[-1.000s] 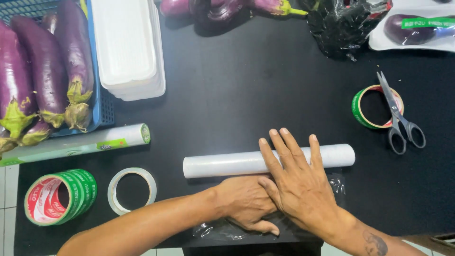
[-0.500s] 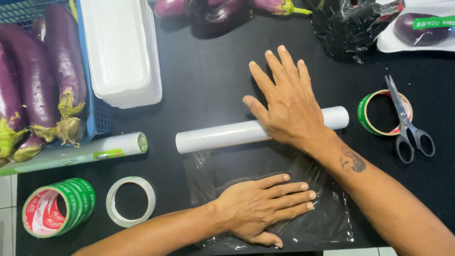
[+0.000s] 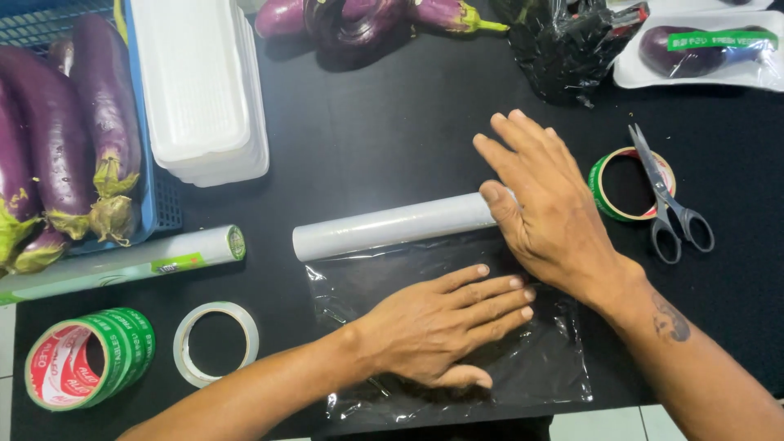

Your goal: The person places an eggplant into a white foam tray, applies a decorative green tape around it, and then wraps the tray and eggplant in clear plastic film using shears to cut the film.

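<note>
A white roll of clear cling film [image 3: 392, 227] lies across the black table [image 3: 384, 139], with a sheet of film [image 3: 547, 367] unrolled toward me. My left hand [image 3: 441, 322] lies flat on that sheet, fingers spread and pointing right. My right hand [image 3: 543, 208] rests palm down over the roll's right end, thumb against the roll, fingers stretched away from me. Neither hand closes around anything.
A stack of white foam trays [image 3: 200, 90] and a blue basket [image 3: 151, 196] of eggplants [image 3: 106, 106] sit at the left. A second film roll [image 3: 131, 263], tape rolls [image 3: 86, 367] [image 3: 214, 343], scissors [image 3: 665, 204] on a green tape roll [image 3: 608, 200], and a wrapped eggplant tray [image 3: 702, 49] surround the work area.
My right hand pushed the roll away from me, unrolling a sheet of film. My left hand flattened onto the sheet and holds it down.
</note>
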